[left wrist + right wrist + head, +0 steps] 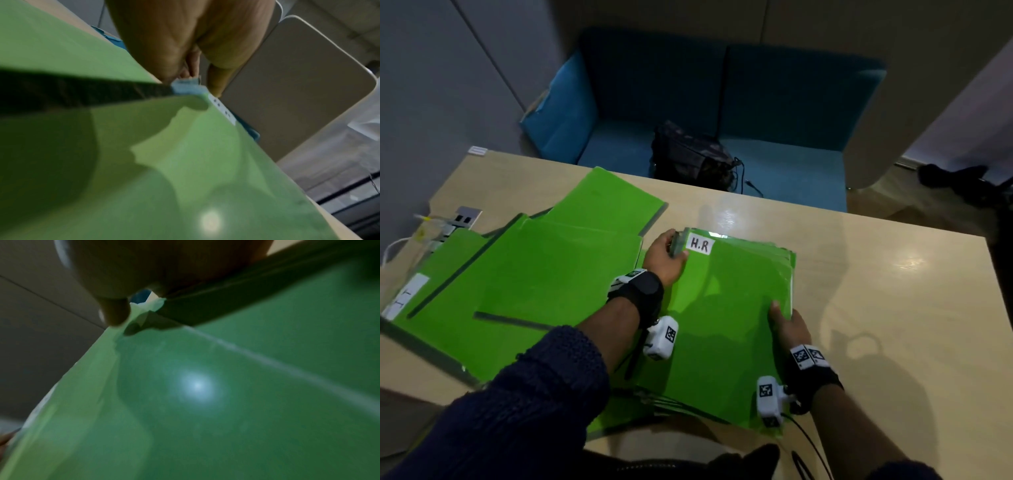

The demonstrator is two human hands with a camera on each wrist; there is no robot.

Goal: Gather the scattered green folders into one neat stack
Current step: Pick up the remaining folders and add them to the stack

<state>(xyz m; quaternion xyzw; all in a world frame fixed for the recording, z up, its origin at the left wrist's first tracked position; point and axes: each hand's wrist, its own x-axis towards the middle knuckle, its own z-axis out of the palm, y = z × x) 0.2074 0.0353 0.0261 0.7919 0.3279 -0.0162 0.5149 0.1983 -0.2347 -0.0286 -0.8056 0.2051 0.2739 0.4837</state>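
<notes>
The fingers of the left hand (665, 255) are mostly hidden in the head view, because they go around the far left corner of the stack of green folders (726, 308). The left wrist view, which is blurred, shows the thumb and fingers (216, 81) pinching that corner at its dark spine. The right hand (787, 325) holds the right edge of the same stack, thumb on top; its other fingers are under the folders and cannot be seen. The right wrist view is dark and blurred, and only a thumb (115, 313) pressing on green is clear there.

The stack lies on the worktop (876, 291) in front of the person, with its near edge at the worktop's near edge. Its top folder has a white label (701, 244) reading "H.R". How many folders are in it I cannot tell. The edges on the right side are not fully even.

To the left, more loose folders (544, 274) lie fanned and overlapping, partly covered by the left forearm in a dark sleeve (517, 404). The leftmost one is cut off by the picture edge and carries another white label (409, 296), hard to read.

Both arms reach forward, with black wrist straps and white marker blocks. Beyond the worktop stands a blue sofa (774, 102) with a dark bag (691, 154) on it.
</notes>
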